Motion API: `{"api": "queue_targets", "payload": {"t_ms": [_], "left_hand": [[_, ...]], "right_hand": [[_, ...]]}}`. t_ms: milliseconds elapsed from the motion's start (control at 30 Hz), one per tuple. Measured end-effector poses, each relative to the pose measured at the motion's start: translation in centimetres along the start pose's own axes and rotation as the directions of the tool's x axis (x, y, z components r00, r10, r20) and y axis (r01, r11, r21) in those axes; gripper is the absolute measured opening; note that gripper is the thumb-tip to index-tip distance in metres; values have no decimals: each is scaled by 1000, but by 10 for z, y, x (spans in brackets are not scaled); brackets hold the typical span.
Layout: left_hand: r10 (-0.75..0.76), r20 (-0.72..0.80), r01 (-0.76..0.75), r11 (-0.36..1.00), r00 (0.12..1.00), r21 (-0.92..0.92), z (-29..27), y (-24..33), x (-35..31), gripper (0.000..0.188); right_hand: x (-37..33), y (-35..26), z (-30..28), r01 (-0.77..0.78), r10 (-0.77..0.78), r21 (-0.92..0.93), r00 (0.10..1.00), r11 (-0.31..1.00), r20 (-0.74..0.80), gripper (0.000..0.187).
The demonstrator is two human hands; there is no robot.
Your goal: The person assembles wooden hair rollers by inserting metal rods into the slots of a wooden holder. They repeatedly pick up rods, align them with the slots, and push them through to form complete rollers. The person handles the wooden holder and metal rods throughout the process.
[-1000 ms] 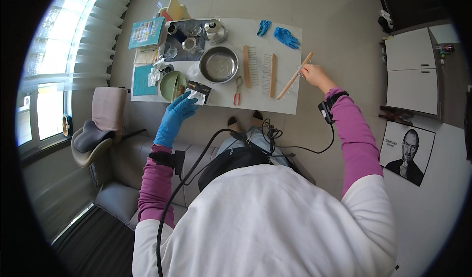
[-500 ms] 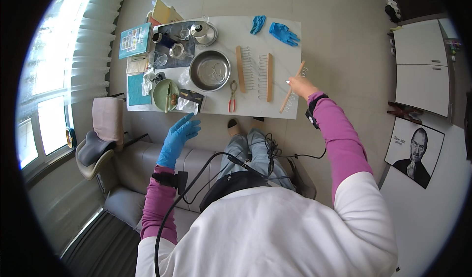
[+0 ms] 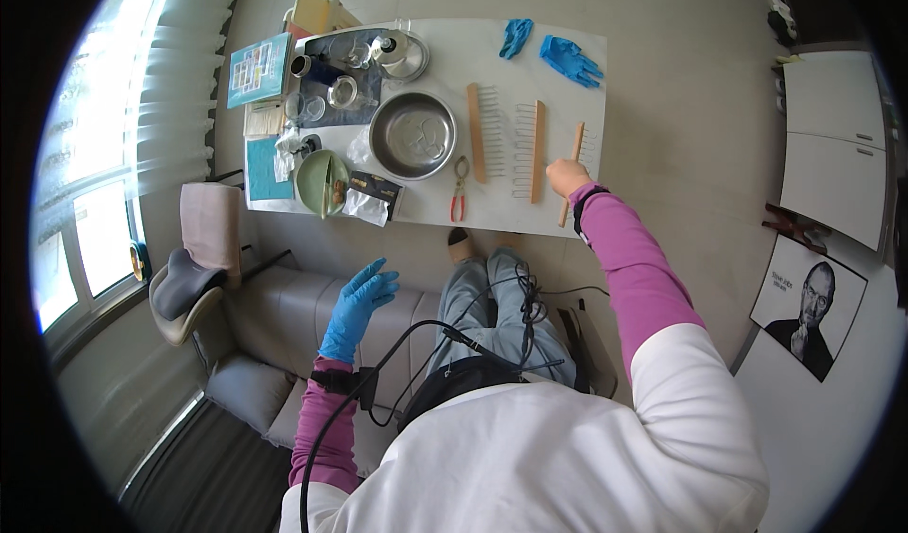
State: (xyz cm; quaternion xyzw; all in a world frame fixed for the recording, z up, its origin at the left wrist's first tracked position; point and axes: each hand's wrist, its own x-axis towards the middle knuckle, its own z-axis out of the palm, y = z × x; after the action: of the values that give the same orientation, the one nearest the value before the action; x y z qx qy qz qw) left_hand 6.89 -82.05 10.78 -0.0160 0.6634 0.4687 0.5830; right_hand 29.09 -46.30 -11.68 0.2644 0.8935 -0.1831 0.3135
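My bare right hand [image 3: 567, 176] is closed round a narrow wooden strip with wire hooks [image 3: 579, 141] at the table's right end. The strip stands nearly parallel to two other wooden strips with rows of wire hooks: a middle strip [image 3: 538, 153] and a left strip [image 3: 476, 134]. My left hand [image 3: 363, 298], in a blue glove, hangs in front of the table above the sofa. It holds nothing and its fingers are apart. Pliers with red handles [image 3: 459, 202] lie near the front edge, beside a steel bowl [image 3: 386, 159] with loose wire pieces in it.
Two blue gloves lie at the back, one spread glove [image 3: 570, 62] and one crumpled glove [image 3: 515, 38]. Left of the bowl are a green plate [image 3: 309, 181], a dark box [image 3: 376, 188], glass jars and a bottle [image 3: 388, 49]. A black cable [image 3: 326, 419] crosses my left forearm.
My right hand has turned the hooked strip from a slant to nearly in line with the other two. My left hand has dropped slightly toward me. The whole view has shifted a little.
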Motion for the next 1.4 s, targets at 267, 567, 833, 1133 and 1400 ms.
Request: {"api": "queue_targets", "payload": {"t_ms": [267,567,833,1133,1400], "left_hand": [[-24,-14,24,1000,1000,8,-5,-12,4,50],[-31,-39,30,999,999,-25,2,-7,1,48],[0,-20,0,1000,1000,-7,9,-4,4,48],[32,40,-33,999,999,22,5,0,10,48],[-7,99,2,999,995,47,-9,-5,33,47]], "right_hand": [[17,-5,24,-11,13,51,1000,999,-25,23],[20,-5,37,-45,63,237,996,970,-71,23],[22,2,32,-18,53,220,987,975,-151,21],[13,4,45,-48,60,254,998,966,-37,23],[16,3,73,7,29,274,991,962,-129,23]]}}
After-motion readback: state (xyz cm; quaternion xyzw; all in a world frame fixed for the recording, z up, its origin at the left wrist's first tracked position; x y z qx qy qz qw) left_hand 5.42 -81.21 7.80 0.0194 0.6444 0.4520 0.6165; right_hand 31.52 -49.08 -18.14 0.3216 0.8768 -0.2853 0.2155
